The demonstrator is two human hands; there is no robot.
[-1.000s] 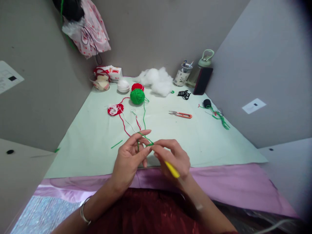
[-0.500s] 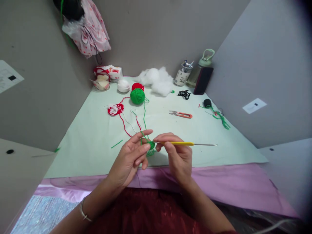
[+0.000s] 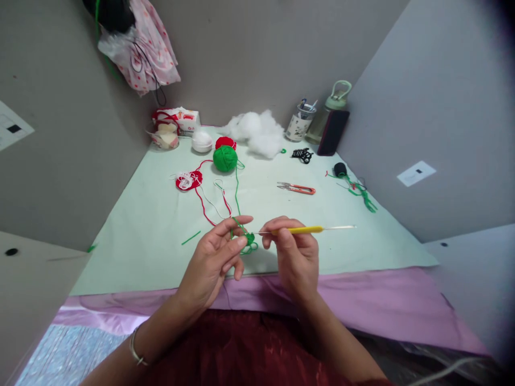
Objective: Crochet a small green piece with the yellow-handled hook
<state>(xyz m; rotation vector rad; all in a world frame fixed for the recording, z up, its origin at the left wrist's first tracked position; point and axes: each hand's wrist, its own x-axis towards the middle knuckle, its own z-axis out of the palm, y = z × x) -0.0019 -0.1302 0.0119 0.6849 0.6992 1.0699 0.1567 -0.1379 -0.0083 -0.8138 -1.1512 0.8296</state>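
Note:
Between the thumb and fingers of my left hand is pinched a small green crochet piece. Green yarn loops over the raised index finger and runs back to a green yarn ball. My right hand grips the yellow handle of a crochet hook, holding it like a pencil. The hook's thin left end reaches the green piece; whether it sits inside a stitch is too small to tell. Its other metal end points right. A few green loops hang below the piece.
Orange thread snips lie beyond my right hand. A red crocheted piece with white yarn is at the left. White stuffing, a pen cup, a bottle and a phone stand at the back. Green scraps lie right.
My right hand has drawn slightly right, away from the left. The hook has tilted, its right end rising, and more of its left shaft shows. My left hand still pinches the green piece.

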